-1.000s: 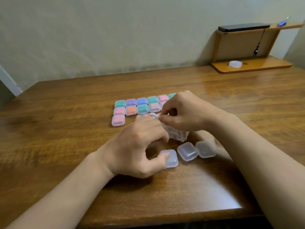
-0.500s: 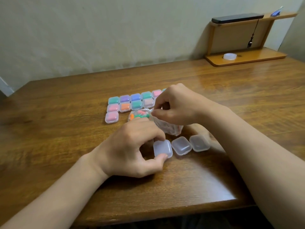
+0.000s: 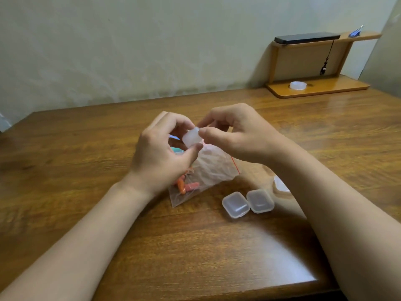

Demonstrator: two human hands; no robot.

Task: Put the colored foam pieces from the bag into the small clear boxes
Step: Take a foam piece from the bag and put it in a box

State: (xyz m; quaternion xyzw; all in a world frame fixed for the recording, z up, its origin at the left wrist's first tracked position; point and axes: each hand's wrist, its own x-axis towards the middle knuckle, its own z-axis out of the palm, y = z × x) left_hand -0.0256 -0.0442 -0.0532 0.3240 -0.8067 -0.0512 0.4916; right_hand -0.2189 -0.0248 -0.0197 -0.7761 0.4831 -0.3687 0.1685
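Observation:
My left hand (image 3: 161,152) holds a small clear box (image 3: 191,137) up above the table, thumb under it and fingers behind. My right hand (image 3: 234,133) pinches the same box at its right side. Below them lies the clear plastic bag (image 3: 208,170) with orange and red foam pieces (image 3: 186,185) in its lower left corner. Two shut clear boxes (image 3: 235,204) (image 3: 260,200) sit side by side to the right of the bag. A third box (image 3: 280,185) peeks out from under my right forearm. The filled boxes are almost wholly hidden behind my left hand.
The wooden table (image 3: 65,170) has its front edge close to me. At the back right stands a wooden shelf (image 3: 314,85) with a white round lid (image 3: 298,85), a dark flat device (image 3: 307,38) on top and a hanging cord.
My left hand has lifted one clear box off the table and my right hand has left the bag to pinch that box. The bag now lies flat. The view has shifted.

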